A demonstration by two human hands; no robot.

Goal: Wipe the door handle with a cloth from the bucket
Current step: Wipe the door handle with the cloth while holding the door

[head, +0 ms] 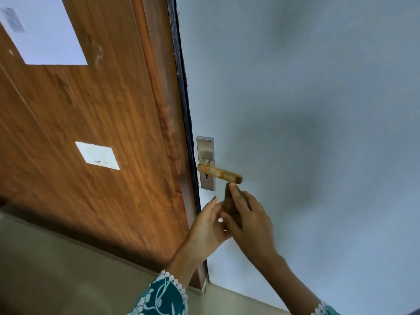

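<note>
A rust-stained lever door handle (220, 173) sticks out to the right from a silver backplate (205, 153) with a keyhole, on the blue-grey door (306, 98). Just below the handle's tip my right hand (248, 220) is shut on a small bunched brown cloth (229, 202), its forefinger pointing up to within a short gap of the lever. My left hand (208, 226) touches the cloth's lower end from the left, fingers curled around it. The bucket is out of view.
A wooden door (95, 133) stands at the left with a large white sheet (43, 32) and a small white label (97, 155) stuck on it. A dark frame edge (184, 98) runs between wood and blue surface. Beige floor (56, 280) lies below.
</note>
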